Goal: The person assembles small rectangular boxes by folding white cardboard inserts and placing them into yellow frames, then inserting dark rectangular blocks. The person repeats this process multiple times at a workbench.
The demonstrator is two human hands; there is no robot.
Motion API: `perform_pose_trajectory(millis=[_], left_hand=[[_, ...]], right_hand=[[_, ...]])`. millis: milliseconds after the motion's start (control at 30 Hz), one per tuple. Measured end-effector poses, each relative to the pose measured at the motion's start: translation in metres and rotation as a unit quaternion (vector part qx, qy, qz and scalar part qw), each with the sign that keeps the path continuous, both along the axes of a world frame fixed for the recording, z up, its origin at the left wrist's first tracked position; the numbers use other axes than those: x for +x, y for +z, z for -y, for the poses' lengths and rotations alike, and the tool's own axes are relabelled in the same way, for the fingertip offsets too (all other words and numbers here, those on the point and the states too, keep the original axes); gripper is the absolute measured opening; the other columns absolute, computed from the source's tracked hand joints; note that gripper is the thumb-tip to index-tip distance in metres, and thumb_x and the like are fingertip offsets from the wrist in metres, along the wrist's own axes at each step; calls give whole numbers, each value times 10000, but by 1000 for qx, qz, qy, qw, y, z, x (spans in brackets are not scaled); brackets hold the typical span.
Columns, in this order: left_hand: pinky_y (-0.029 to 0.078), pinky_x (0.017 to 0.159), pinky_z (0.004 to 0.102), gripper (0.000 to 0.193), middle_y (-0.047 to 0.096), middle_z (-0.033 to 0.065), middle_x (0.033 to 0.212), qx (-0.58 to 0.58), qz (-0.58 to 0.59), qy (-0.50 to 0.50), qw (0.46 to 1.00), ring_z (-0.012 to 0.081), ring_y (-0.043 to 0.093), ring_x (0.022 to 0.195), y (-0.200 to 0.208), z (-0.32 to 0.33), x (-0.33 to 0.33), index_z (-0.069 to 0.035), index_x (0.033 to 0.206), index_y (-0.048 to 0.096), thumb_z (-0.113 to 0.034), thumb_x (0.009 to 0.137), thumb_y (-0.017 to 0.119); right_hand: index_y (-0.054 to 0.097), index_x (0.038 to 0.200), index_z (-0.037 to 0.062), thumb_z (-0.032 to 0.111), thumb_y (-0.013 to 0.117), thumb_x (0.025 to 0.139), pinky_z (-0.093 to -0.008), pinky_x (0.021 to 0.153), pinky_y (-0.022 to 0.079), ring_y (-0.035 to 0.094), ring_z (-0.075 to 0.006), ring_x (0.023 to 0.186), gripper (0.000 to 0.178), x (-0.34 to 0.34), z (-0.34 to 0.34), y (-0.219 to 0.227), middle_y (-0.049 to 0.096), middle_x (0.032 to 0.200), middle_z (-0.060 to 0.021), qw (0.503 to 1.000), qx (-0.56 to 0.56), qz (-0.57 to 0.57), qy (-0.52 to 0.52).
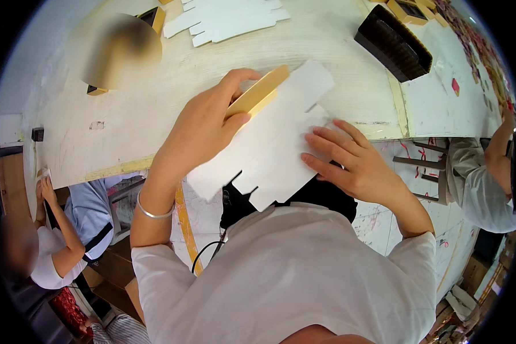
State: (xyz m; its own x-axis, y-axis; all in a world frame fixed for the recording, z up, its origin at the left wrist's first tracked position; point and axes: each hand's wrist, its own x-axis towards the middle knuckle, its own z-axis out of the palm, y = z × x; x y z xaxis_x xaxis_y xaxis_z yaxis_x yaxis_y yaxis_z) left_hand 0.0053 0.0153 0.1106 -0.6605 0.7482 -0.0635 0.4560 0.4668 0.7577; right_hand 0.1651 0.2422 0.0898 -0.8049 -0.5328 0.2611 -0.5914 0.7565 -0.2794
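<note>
A white die-cut cardboard blank (pixel 269 137) with tabs and slots lies slanted in front of me, its near part hanging over the table edge. My left hand (pixel 212 117), a silver bangle at its wrist, is closed round a yellow box piece (pixel 261 92). That piece stands on edge upon the blank, thumb on the near side and fingers behind. Spread fingers of my right hand (pixel 347 157) rest on the blank's right edge; the hand looks slightly blurred. Whether its thumb is under the sheet, I cannot tell.
More white blanks (pixel 229 20) lie at the far middle of the table (pixel 183 74). A dark box-shaped tray (pixel 393 43) stands far right, near yellow boxes (pixel 410 10). Other people sit at left and right. A blurred round patch hides part of the far left.
</note>
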Motion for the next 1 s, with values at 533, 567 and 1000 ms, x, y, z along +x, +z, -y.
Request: perform_pose_trajectory(millis=[533,567,1000], left_hand=[[462,734,354,351,557,140,866,-16,-155,-72,985,306,565,812,-7,1,-7,-34,1154,594,-61,805,581],[462,732,354,357,556,140,863,-18,-157,-76,984,308,565,811,-7,0,-7,-41,1160,595,-60,803,579],[496,660,310,658,550,106,1284,47,-149,-45,987,262,631,809,1,22,0,-170,1337,472,42,718,542]], right_hand=[[614,875,8,115,618,685,-300,738,453,533,-198,851,218,-39,50,-16,532,900,-75,981,16,-191,9],[614,848,2,116,608,680,-314,719,457,538,-200,844,203,-42,52,-14,536,860,-73,985,-9,-171,15],[585,765,75,46,609,743,-347,630,441,581,-223,692,44,-79,58,25,555,804,-60,991,131,-18,27]])
